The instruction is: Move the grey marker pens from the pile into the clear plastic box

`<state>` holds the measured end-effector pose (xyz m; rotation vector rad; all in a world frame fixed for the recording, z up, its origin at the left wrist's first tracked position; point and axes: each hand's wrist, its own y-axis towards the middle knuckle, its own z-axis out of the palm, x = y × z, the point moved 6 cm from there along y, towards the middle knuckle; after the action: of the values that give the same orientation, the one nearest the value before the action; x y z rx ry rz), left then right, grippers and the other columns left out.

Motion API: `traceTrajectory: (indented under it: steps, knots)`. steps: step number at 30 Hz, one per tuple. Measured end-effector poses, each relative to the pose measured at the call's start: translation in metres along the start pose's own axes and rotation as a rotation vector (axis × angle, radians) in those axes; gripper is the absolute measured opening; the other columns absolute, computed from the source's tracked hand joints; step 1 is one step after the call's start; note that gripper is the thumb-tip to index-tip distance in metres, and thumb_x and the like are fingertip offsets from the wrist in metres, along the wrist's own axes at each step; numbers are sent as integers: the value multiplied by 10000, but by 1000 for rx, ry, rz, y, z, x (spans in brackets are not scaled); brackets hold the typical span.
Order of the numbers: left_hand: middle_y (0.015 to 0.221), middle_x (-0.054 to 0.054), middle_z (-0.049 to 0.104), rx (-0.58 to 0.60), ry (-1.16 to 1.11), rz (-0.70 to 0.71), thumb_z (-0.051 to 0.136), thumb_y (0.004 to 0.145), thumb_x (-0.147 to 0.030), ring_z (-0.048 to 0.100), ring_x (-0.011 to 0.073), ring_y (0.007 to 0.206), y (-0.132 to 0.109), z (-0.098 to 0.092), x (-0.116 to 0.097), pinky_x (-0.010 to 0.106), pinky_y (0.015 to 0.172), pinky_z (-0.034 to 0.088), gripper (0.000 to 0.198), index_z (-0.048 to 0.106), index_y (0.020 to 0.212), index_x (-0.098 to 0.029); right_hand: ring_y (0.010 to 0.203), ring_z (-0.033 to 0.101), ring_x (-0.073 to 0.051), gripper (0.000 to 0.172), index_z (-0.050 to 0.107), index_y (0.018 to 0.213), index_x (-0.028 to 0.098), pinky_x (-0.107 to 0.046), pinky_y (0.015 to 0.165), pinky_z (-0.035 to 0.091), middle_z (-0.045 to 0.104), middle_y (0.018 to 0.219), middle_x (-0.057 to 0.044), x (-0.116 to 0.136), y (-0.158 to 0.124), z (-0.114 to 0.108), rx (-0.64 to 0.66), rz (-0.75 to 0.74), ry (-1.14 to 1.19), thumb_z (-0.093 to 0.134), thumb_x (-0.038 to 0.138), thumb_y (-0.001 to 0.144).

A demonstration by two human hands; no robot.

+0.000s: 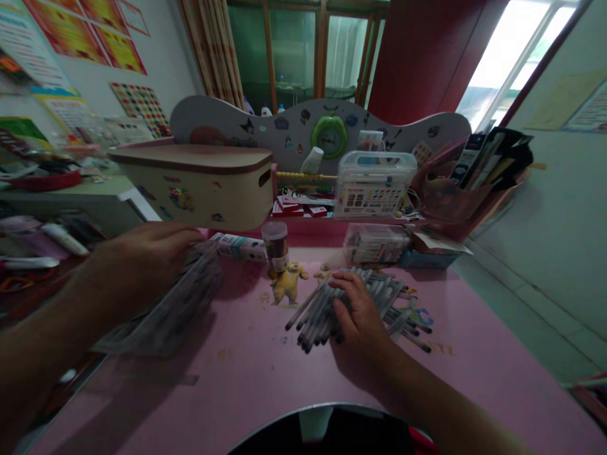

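A loose pile of slim clear-barrelled pens (313,316) with dark ends lies on the pink desk. My right hand (363,313) is over the middle of it, thumb and fingers curled onto the pens. To the left, my left hand (147,259) grips the upper part of a clear plastic box (165,316), which looks tilted and blurred. Dark contents show faintly through its wall; I cannot make out what they are. Part of the box and the left fingertips are hidden behind the hand.
Behind stand a lidded cream bin (203,196), a clear jar (275,246), a long small carton (241,246), a clear case (374,189), a lower clear box (374,243) and a pen holder (455,196). A green clock (329,137) is on the backboard. A dark rounded edge (327,420) is at the front.
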<state>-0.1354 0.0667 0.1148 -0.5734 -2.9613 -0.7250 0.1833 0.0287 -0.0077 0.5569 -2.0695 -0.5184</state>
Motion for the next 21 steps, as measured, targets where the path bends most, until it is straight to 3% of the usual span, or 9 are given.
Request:
traceTrajectory:
  steps: [2,5,8,10,13,17,21]
  knots:
    - [1180,101,695,7,-195,65,412,954,-306,632,233,1050,-7,4,-47,379,983,470,351,699,1109,-176,1245,512,-254,335,579,1193,196,-470,1083,412,537,1286,-132,-1,0,0,-9,2,-4,478,78,896]
    - [1136,79,694,295,-454,152,461,920,-207,650,210,1028,-20,44,-117,320,917,498,264,688,1054,-216,1237,519,-248,351,579,1197,208,-464,1081,415,539,1281,-122,-1,0,-1,-24,5,-5,474,72,891]
    - [1090,111,692,487,-425,76,499,891,-193,650,258,1035,-28,90,-154,361,908,494,231,676,1038,-194,1236,519,-240,364,578,1202,207,-447,1083,414,541,1277,-117,0,1,-2,-27,0,-3,473,65,884]
    - [1039,125,692,550,-379,11,475,911,-228,657,277,985,-30,111,-163,378,863,495,211,668,985,-186,1234,519,-239,363,580,1201,199,-440,1081,414,545,1272,-120,2,1,-2,-24,-10,-1,474,63,881]
    - [1039,148,696,557,-325,-49,415,931,-215,662,287,941,-27,124,-164,386,815,482,242,649,976,-177,1225,524,-242,345,584,1188,191,-440,1077,416,552,1258,-123,2,1,-2,-25,-15,4,479,70,882]
    - [1031,152,723,574,-296,-85,442,893,-174,679,287,916,-24,131,-158,369,770,464,242,646,1023,-175,1224,525,-244,341,584,1176,195,-448,1078,414,553,1259,-120,0,0,-1,-23,1,12,482,66,878]
    - [978,117,733,553,-307,-135,491,841,-163,680,271,921,-16,126,-146,344,760,450,206,679,917,-196,1220,523,-251,339,581,1177,200,-464,1073,420,555,1253,-121,-3,1,0,-8,18,5,479,68,881]
